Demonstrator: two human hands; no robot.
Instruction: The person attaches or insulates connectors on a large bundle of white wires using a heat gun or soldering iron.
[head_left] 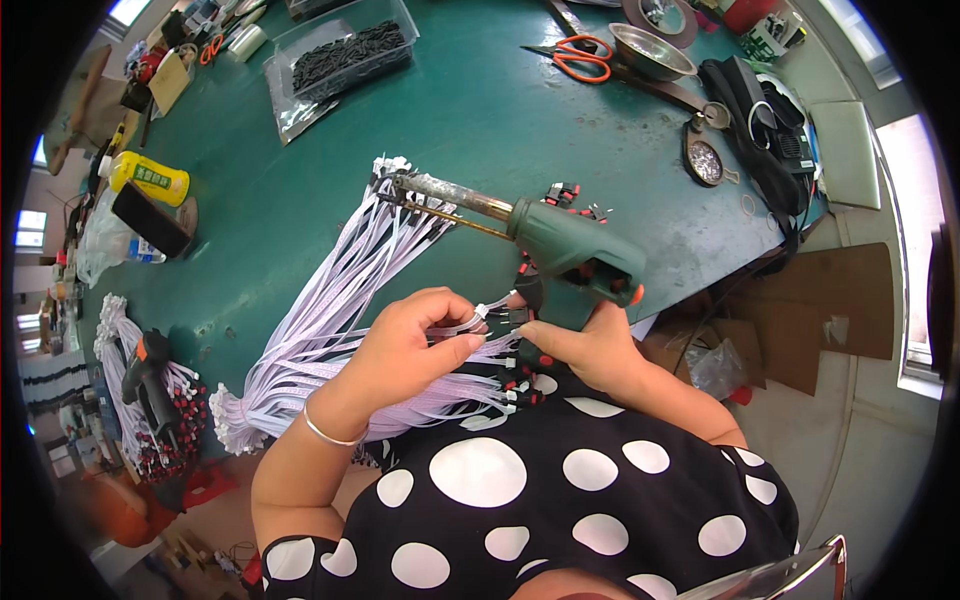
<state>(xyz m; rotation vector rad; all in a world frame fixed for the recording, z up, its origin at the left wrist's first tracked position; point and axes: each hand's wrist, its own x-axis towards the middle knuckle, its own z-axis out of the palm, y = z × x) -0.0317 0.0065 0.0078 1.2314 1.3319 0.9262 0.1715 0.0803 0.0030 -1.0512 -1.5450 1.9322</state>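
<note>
My left hand (425, 335) is closed in a pinch on a thin white cable (462, 324) with a small white plug near my fingertips. My right hand (590, 350) is closed at the lower handle of a green soldering gun (575, 240). The gun's metal barrel points left, with a thin brass tube beneath it. My right thumb reaches toward a small black connector (515, 318) beside the cable's end; whether it touches is unclear. Under and left of my hands spreads a bundle of white cables (320, 300). The gun's handle partly hides my right fingers.
A clear tub (405, 35) of black pieces stands at the back. Orange-handled scissors (582, 60) and a metal bowl (655, 52) lie far right. Small red-and-black connectors (562, 193) sit beyond the gun. At left, another gun-shaped tool (150, 385) rests on cables near a yellow bottle (152, 178).
</note>
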